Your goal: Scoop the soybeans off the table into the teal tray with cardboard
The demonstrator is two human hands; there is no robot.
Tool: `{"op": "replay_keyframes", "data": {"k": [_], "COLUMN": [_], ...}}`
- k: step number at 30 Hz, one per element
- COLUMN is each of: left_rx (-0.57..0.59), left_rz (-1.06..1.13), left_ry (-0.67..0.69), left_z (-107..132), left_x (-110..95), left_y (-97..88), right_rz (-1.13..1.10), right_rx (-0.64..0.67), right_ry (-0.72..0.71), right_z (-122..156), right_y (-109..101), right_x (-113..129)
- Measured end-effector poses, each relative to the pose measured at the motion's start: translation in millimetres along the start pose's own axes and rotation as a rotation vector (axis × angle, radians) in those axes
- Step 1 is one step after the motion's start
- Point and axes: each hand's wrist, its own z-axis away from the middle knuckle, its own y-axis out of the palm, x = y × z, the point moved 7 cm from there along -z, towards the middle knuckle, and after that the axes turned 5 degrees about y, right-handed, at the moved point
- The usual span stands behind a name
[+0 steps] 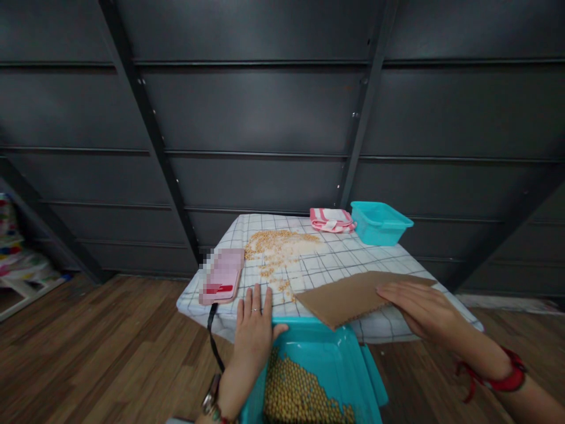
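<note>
My left hand lies palm down at the front edge of the table. Its fingers are spread over the checked cloth, and the thumb reaches the rim of a turquoise bin. Round yellowish beans fill part of that bin, just below the table edge. In my right hand is a flat piece of brown cardboard, gripped near its right end; its left corner overhangs the bin. Small yellow grains and paler fine bits lie scattered on the cloth beyond my left hand.
A white checked tablecloth covers the table. On it are a pink device with a black strap, a folded red-and-white cloth and a smaller turquoise basket. Behind rises a dark panelled wall; wooden floor surrounds the table.
</note>
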Motion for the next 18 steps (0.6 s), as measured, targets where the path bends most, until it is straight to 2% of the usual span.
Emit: {"op": "replay_keyframes", "data": {"k": [7, 13, 18], "left_rx": [-0.031, -0.001, -0.065], "left_rz": [-0.009, -0.008, -0.002], "left_ry": [-0.004, -0.016, 0.026], "left_z": [0, 1, 3], "left_x": [-2, -1, -1], "left_y": [-3.6, -1.4, 4.7], "right_rz": [0.012, -0.035, 0.003], "right_rx": [-0.045, -0.009, -0.018], "right_ry": [-0.007, 0.000, 0.005], "right_z": [-10, -5, 0], "right_y": [-1, 7, 3], "right_x": [3, 7, 2]}}
